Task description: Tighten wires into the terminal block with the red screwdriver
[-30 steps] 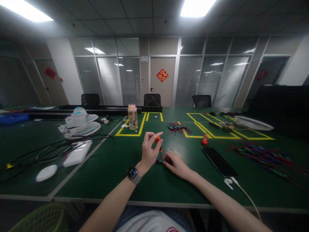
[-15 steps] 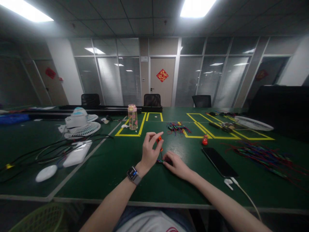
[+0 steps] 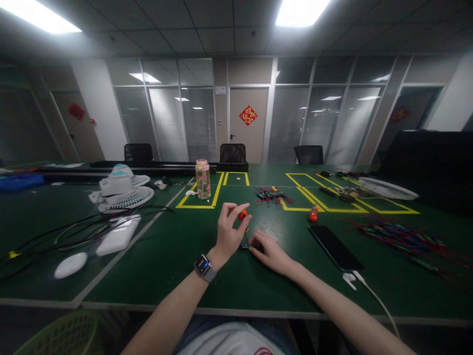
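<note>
My left hand, with a watch on the wrist, pinches the orange handle of a small screwdriver that stands upright on the green table. The tip of the screwdriver rests on a small dark part. My right hand lies low on the table with its fingers pressed on that part, holding it down.
A black phone with a white cable lies to the right, a red object beyond it. Bundles of coloured wires lie at right and centre back. A pink bottle, a white fan, a power bank and cables sit at left.
The fingers of my left hand have shifted slightly around the screwdriver handle, as if twisting it. My right hand has stayed in place.
</note>
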